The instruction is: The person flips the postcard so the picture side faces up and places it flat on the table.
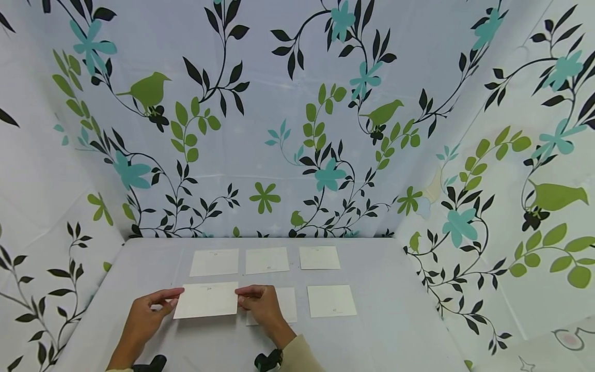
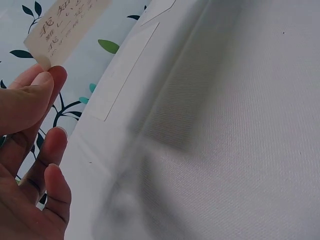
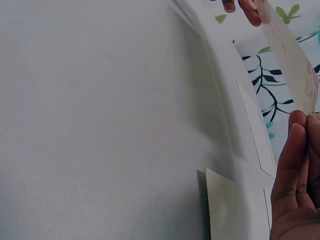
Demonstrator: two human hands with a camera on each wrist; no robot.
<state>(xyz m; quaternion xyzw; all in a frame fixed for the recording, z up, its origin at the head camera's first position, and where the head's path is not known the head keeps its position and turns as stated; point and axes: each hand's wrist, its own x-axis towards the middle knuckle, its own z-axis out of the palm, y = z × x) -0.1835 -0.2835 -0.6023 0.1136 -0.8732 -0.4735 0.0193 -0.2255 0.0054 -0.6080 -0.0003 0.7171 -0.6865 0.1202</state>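
A cream paper card [image 1: 206, 300] is held up off the table between both hands. My left hand [image 1: 145, 316] pinches its left edge between thumb and fingers. At the opposite edge, my right hand [image 1: 267, 310] pinches the card the same way. Handwritten characters show on one face of the card [image 2: 65, 30] in the left wrist view; the other face bears only a tiny mark. Partly behind my right hand lies another card [image 1: 285, 305]. The card's shadow falls on the table under it.
Three cards form a far row: a left card [image 1: 215, 262], a middle card [image 1: 267, 260] and a right card [image 1: 319, 257]. Nearer right lies one more card [image 1: 332, 300]. The white table [image 1: 381, 330] is bordered by patterned cloth [image 1: 288, 129] at the back and sides.
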